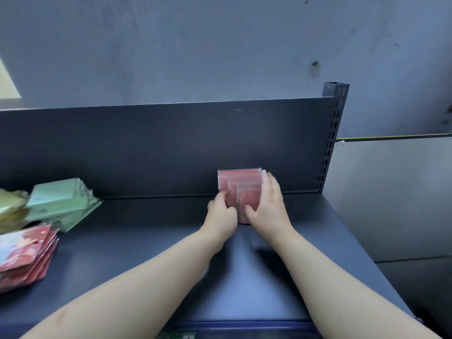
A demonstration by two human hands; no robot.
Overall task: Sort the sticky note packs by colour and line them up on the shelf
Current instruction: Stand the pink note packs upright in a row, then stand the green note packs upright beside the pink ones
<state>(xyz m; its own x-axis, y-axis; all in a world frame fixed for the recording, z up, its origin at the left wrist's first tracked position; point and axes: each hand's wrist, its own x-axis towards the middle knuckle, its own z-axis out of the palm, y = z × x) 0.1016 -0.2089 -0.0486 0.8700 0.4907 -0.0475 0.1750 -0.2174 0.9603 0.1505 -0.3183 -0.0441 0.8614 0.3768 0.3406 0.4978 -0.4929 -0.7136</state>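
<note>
Red sticky note packs (pixel 241 184) stand between left hand (pixel 221 212) and right hand (pixel 267 204).

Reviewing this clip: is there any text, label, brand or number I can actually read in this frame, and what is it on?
No text is legible anywhere.
Red packs at left: printed fronts, too blurred to read.
Green label at the bottom edge: cut off and blurred, unreadable.
Red packs between the hands: no print visible.

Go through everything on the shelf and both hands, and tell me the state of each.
Red row: upright against the back panel, between both hands.
Left hand: touching the row's left side.
Right hand: flat against its right side.
Green pile: loose heap.
Yellow pile: loose, blurred.
Red pile: fanned, unsorted.
</note>
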